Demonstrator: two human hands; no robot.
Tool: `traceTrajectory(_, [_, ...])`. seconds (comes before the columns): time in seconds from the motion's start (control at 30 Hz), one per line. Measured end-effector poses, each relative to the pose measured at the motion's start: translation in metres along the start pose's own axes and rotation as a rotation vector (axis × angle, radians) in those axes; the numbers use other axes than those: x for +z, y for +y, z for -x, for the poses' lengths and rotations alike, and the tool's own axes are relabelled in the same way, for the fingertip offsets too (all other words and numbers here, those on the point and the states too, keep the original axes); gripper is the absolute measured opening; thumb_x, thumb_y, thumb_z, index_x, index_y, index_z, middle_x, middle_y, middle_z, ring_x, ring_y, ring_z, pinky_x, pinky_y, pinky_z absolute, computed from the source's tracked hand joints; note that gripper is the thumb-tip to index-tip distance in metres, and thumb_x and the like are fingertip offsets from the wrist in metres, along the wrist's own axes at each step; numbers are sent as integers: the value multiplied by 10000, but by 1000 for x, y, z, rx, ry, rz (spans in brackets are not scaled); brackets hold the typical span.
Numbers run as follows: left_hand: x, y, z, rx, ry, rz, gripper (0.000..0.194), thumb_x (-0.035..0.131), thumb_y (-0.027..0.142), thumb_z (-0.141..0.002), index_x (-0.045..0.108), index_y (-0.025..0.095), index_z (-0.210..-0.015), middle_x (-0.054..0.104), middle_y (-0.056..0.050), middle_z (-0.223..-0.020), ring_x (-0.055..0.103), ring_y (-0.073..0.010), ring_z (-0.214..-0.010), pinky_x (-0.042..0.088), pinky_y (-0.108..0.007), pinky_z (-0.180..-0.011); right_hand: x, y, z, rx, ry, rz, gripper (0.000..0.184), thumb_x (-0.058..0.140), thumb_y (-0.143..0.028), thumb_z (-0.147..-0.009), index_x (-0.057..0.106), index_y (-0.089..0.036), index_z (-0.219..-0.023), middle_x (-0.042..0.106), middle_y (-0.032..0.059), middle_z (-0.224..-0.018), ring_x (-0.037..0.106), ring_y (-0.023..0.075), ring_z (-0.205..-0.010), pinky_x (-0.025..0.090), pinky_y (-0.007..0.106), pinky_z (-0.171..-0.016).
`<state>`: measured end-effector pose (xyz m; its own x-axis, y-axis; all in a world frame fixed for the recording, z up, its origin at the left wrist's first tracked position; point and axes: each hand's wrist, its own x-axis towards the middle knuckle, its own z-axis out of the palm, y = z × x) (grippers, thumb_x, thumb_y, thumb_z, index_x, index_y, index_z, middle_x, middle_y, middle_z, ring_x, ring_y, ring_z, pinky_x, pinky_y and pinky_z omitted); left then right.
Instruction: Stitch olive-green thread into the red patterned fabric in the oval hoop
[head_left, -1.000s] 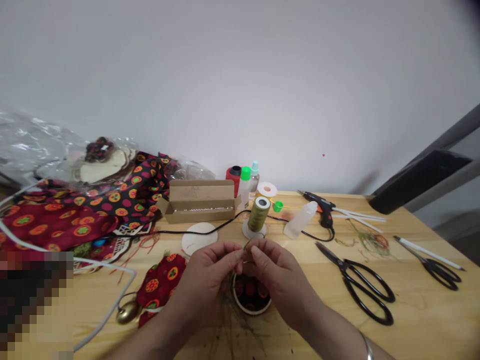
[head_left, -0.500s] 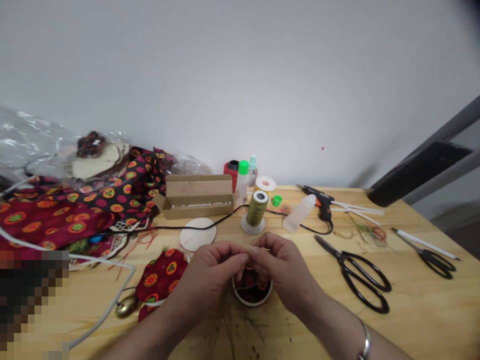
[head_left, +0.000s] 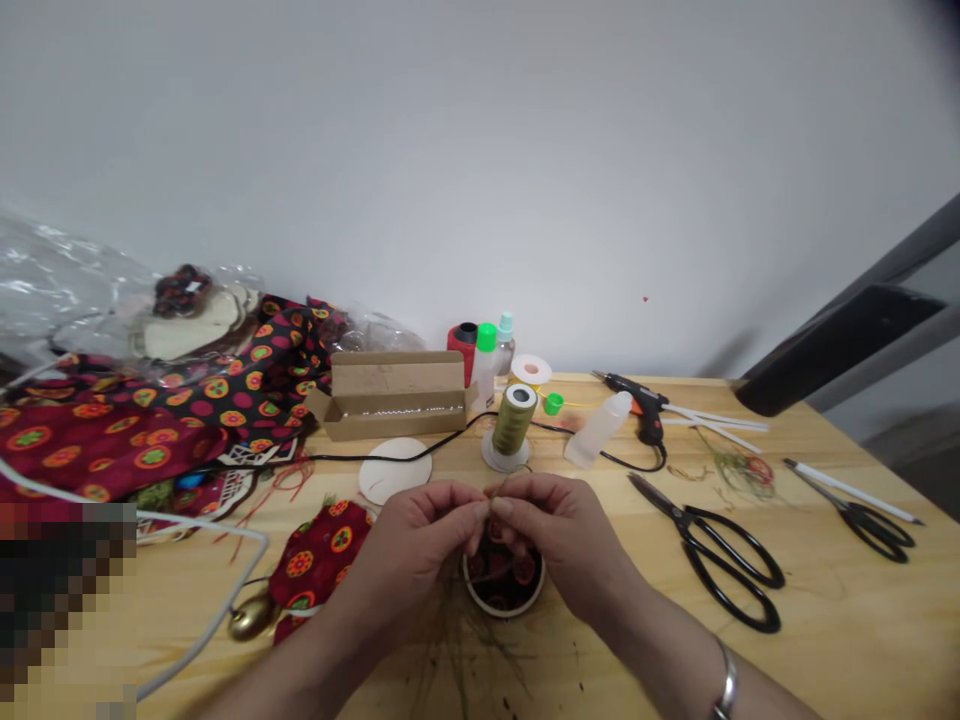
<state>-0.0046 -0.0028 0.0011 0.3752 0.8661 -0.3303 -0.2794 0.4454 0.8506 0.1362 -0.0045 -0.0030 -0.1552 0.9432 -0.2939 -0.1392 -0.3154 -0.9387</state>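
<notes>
My left hand (head_left: 442,525) and my right hand (head_left: 551,520) meet fingertip to fingertip, both closed in a pinch. A fine thread (head_left: 491,577) shows below the fingertips; what lies right between them is too small to make out clearly. Under the hands is a round piece covered in dark patterned fabric (head_left: 510,590) with a pale rim, its top part hidden by my fingers. A spool of olive thread (head_left: 514,420) stands just beyond. Left of my left wrist lies a maroon patterned fabric piece (head_left: 319,550), with a brass bell (head_left: 251,618) beside it.
Large black-handled scissors (head_left: 731,565) and smaller scissors (head_left: 874,525) lie to the right. Farther back are a glue gun (head_left: 637,395), a plastic bottle (head_left: 600,430), and an open cardboard box (head_left: 397,425). Patterned cloth (head_left: 97,435) is heaped left; a white cable (head_left: 202,655) curves near it.
Both hands stay pinched together and have shifted very slightly left. The fingertips have moved a little against each other. The things on the table lie as before.
</notes>
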Motion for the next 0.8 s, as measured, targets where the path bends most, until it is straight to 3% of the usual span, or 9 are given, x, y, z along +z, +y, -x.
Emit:
traceTrajectory(0.23, [-2,-5,-1,-5,90,-60,168,653,254,-678,607,135,-569,534,26,-486,474,-87,-472,371,-205,-495,2,-4,1,-7,105,75,176,673,-281,-624,570,-140,-607,509,-44,-465,413,67,-393,343,196,-383])
traceTrajectory(0.47, [-6,-7,-3,-26,55,-86,143,645,280,-695,663,138,-693,564,14,-536,494,-93,-514,376,-200,-515,1,-5,1,-98,109,235,147,598,-247,-690,522,-155,-604,471,-50,-481,406,75,-427,331,193,-406])
traceTrajectory(0.8, [-2,-3,1,-37,52,-63,119,632,260,-717,647,164,-648,554,31,-523,477,-85,-516,363,-189,-530,-2,-8,7,-279,134,477,121,499,-164,-751,502,-166,-630,487,-18,-566,440,118,-560,367,233,-518])
